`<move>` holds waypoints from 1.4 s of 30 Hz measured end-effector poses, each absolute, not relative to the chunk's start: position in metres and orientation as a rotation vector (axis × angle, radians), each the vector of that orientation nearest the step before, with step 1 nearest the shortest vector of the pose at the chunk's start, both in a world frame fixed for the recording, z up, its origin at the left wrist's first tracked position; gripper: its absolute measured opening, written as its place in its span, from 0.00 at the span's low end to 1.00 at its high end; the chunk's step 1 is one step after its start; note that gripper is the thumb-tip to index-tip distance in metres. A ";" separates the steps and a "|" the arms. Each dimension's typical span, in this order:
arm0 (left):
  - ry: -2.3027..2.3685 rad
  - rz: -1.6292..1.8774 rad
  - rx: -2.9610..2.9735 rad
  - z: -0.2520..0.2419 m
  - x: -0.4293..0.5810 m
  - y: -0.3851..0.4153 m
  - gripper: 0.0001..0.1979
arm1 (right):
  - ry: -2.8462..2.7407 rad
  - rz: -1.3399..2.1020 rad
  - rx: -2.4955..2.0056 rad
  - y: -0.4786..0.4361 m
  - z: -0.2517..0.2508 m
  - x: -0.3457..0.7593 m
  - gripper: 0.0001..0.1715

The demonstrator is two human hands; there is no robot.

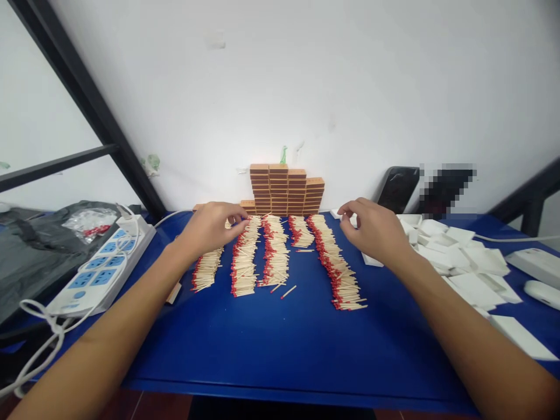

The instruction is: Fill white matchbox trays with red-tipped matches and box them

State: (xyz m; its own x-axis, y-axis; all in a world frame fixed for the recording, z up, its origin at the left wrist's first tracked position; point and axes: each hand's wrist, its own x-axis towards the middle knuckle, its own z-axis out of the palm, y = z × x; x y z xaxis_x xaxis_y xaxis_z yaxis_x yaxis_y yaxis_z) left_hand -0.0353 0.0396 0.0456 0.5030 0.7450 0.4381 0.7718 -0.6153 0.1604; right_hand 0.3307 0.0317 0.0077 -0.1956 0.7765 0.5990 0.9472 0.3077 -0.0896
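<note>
My left hand (216, 224) hovers over the far end of the left rows of matches (245, 256), thumb and fingers bent but apart, with nothing visible between them. Across the table, my right hand (371, 228) is held with curled fingers, thumb slightly off the index finger, just right of the longest match row (335, 262). A white matchbox tray (336, 214) lies by its fingertips, partly hidden. The red-tipped matches lie in several rows running toward me. Behind them, brown matchbox sleeves (280, 189) are stacked against the wall.
A heap of white trays (464, 256) covers the right side of the blue table (262, 350). A phone (396, 189) leans on the wall. At left lie a white power strip (102, 268) with looped cable and a dark plastic bag (39, 251). A loose match (288, 291) lies in front.
</note>
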 end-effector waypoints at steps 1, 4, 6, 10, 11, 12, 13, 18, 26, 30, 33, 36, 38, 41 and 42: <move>-1.291 -0.695 -2.664 0.039 -0.033 0.037 0.14 | -2.072 -0.382 -1.558 0.032 0.007 0.335 0.14; -1.183 -0.566 -2.594 0.024 -0.030 0.030 0.17 | -2.157 -0.339 -1.644 0.037 0.009 0.351 0.14; -1.130 -0.461 -2.540 0.019 -0.027 0.025 0.18 | -2.166 -0.346 -1.700 0.041 0.010 0.362 0.13; -1.043 -0.363 -2.480 0.018 -0.025 0.024 0.21 | -2.147 -0.279 -1.916 0.046 0.010 0.384 0.14; -1.035 -0.359 -2.470 0.019 -0.026 0.025 0.22 | -2.163 -0.205 -1.981 0.046 0.010 0.389 0.17; -1.030 -0.360 -2.459 0.019 -0.027 0.026 0.22 | -2.185 -0.113 -2.031 0.045 0.011 0.392 0.21; -1.025 -0.363 -2.446 0.019 -0.029 0.027 0.22 | -2.208 -0.014 -2.061 0.043 0.012 0.394 0.24; -0.926 -0.425 -2.382 0.023 -0.032 0.027 0.21 | -2.282 0.286 -2.146 0.032 0.015 0.394 0.26; -0.773 -0.650 -2.432 0.021 -0.024 0.019 0.13 | -2.259 -0.011 -1.803 0.019 0.026 0.364 0.27; -0.772 -0.839 -2.576 0.017 -0.007 0.005 0.21 | -2.276 0.134 -1.170 -0.003 0.023 0.314 0.20; -0.761 -0.886 -2.737 0.012 0.004 -0.004 0.27 | -2.368 0.318 -0.882 -0.019 0.011 0.282 0.21; -0.725 -0.915 -2.836 0.009 0.009 -0.006 0.20 | -2.343 0.333 -0.827 -0.026 0.001 0.268 0.20; -0.735 -0.905 -2.831 0.009 0.007 -0.003 0.17 | -2.289 0.308 -0.843 -0.026 0.000 0.268 0.19; -0.797 -0.848 -2.746 0.010 -0.002 0.005 0.16 | -2.287 0.331 -0.900 -0.024 0.005 0.274 0.09; -0.807 -0.835 -2.697 0.011 -0.005 0.008 0.16 | -2.338 0.369 -0.921 -0.023 0.007 0.277 0.05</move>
State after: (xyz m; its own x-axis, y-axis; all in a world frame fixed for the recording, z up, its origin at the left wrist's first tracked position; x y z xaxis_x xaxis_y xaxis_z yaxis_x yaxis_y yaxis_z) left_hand -0.0053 0.0076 0.0110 0.6904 0.4417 0.5729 0.5577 -0.8294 -0.0326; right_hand 0.2765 -0.0226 0.0070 -0.5847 0.6912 0.4247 0.5268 0.7216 -0.4492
